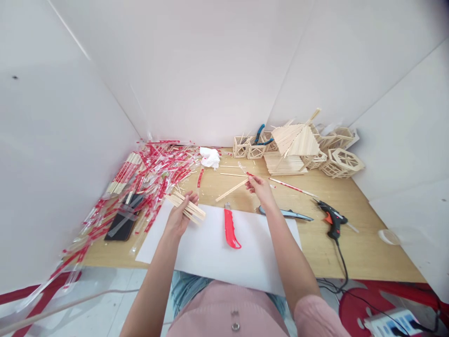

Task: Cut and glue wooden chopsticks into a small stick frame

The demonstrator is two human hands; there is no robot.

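Observation:
My left hand (179, 216) is closed round a bundle of bare wooden chopsticks (192, 210) above the left edge of a white sheet (206, 248). In my right hand (260, 188) is a pair of chopsticks (232, 190), pinched near one end and slanting down to the left. A bit of red-and-clear wrapper (250, 174) shows at those fingertips. Between my hands, on the sheet, lies a red-handled knife (230, 229). A blue-grey cutter (294, 215) rests partly under my right forearm. Loose single sticks (233, 174) lie just beyond my right hand.
Torn red wrappers and sticks (157, 164) pile up at left, beside a dark phone (121, 222). A crumpled tissue (209, 157), blue-handled pliers (259, 134) and a stick-built house model (296, 140) stand behind. A corded glue gun (333, 217) lies right, near a tape roll (388, 237).

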